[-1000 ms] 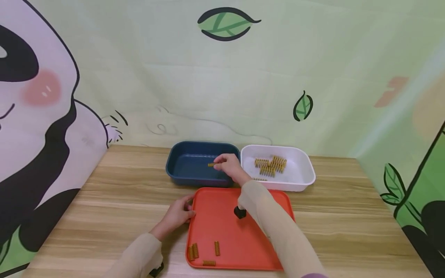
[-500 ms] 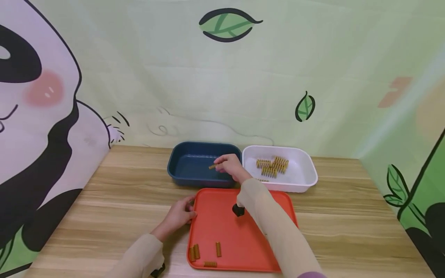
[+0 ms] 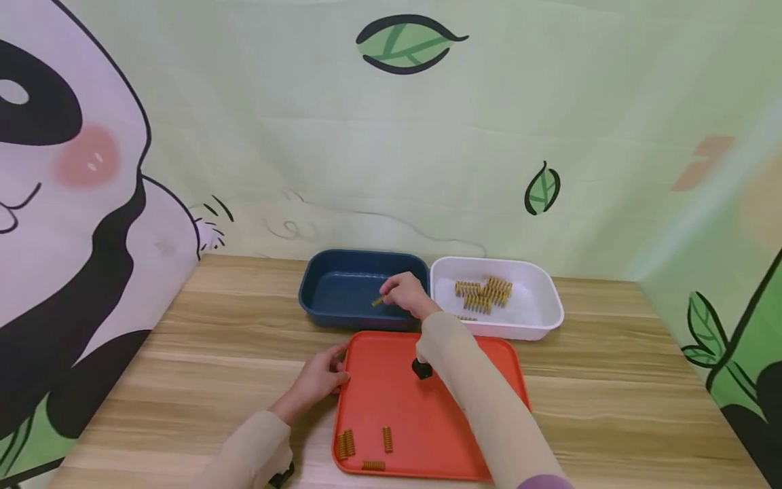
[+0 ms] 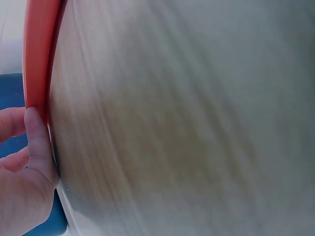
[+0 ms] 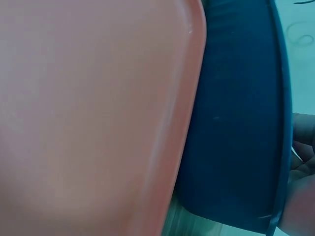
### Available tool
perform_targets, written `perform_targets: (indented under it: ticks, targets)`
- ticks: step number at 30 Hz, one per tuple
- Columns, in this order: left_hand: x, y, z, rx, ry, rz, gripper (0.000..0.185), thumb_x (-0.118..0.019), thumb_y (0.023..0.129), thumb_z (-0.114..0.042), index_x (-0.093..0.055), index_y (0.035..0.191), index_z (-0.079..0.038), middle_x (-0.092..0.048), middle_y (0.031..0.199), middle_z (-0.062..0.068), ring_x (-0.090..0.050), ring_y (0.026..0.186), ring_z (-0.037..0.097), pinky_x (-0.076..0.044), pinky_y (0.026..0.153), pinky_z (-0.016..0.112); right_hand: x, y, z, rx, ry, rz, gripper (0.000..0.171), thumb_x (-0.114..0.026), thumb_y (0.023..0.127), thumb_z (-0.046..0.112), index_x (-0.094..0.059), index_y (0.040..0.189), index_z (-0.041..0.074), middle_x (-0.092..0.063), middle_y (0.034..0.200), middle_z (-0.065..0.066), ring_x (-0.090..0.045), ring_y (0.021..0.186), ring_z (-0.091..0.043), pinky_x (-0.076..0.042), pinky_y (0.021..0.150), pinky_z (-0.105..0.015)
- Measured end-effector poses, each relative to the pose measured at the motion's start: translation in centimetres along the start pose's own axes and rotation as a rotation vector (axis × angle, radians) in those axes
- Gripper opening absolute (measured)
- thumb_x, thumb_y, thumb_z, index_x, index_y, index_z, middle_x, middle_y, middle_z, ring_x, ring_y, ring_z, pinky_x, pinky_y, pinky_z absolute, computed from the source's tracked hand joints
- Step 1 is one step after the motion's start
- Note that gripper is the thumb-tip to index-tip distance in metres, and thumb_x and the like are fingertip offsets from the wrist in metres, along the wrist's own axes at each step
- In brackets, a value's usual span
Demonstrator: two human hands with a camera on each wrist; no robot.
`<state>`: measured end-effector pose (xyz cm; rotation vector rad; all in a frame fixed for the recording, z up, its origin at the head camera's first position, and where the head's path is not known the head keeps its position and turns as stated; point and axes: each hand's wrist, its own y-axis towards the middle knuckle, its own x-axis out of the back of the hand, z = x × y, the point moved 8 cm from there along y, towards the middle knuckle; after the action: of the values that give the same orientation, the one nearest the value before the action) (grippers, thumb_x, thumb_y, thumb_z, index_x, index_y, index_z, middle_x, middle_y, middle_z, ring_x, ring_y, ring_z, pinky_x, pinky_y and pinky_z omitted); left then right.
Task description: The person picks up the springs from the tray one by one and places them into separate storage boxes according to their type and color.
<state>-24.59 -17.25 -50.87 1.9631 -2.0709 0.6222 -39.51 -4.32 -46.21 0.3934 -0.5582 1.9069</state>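
Wood table [image 3: 183, 353] carries an orange tray [image 3: 440, 407]; at its 11 o'clock a blue bin [image 3: 342, 288], at 1 o'clock a white bin [image 3: 531, 305] w/ a spring pile [image 3: 482, 293]. Left hand [image 3: 318, 378] grips tray's 9 o'clock edge, fingers curled. Right hand [image 3: 406, 295] pinches one spring [image 3: 378, 300] low inside blue bin. Loose springs [image 3: 366, 445] at tray's 7 o'clock.

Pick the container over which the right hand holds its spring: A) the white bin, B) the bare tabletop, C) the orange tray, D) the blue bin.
D: in the head view the right hand pinches a spring inside the outline of the blue bin, left of the white bin and beyond the orange tray.
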Motion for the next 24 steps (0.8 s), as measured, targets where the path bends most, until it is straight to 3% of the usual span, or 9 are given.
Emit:
perform_targets:
  ticks: [7, 17, 24]
  targets:
    - [0.04, 0.09, 0.07, -0.003, -0.002, -0.001, 0.055, -0.057, 0.075, 0.009, -0.044, 0.127, 0.001, -0.049, 0.07, 0.007, -0.046, 0.054, 0.012, -0.047, 0.047, 0.026, -0.47, 0.23, 0.26, 0.029, -0.119, 0.024, 0.015, -0.061, 0.076, -0.003, -0.066, 0.089, 0.0, -0.061, 0.096, -0.012, -0.052, 0.083, -0.022, -0.047, 0.066, -0.025]
    - [0.04, 0.14, 0.2, 0.023, 0.018, 0.005, 0.056, -0.058, 0.075, 0.006, -0.043, 0.128, -0.001, -0.05, 0.071, 0.007, -0.046, 0.052, 0.012, -0.046, 0.047, 0.025, -0.51, 0.3, -0.07, 0.019, -0.102, 0.032, 0.015, -0.061, 0.077, -0.002, -0.066, 0.091, -0.001, -0.06, 0.098, -0.012, -0.052, 0.088, -0.023, -0.048, 0.072, -0.03]
    - [0.14, 0.17, 0.3, 0.021, 0.031, 0.001, 0.056, -0.059, 0.075, 0.006, -0.044, 0.128, -0.001, -0.05, 0.071, 0.007, -0.046, 0.051, 0.012, -0.046, 0.046, 0.024, -0.63, 0.36, -0.03, 0.018, -0.115, 0.024, 0.015, -0.061, 0.077, -0.001, -0.066, 0.091, -0.001, -0.06, 0.098, -0.012, -0.052, 0.085, -0.022, -0.047, 0.07, -0.028]
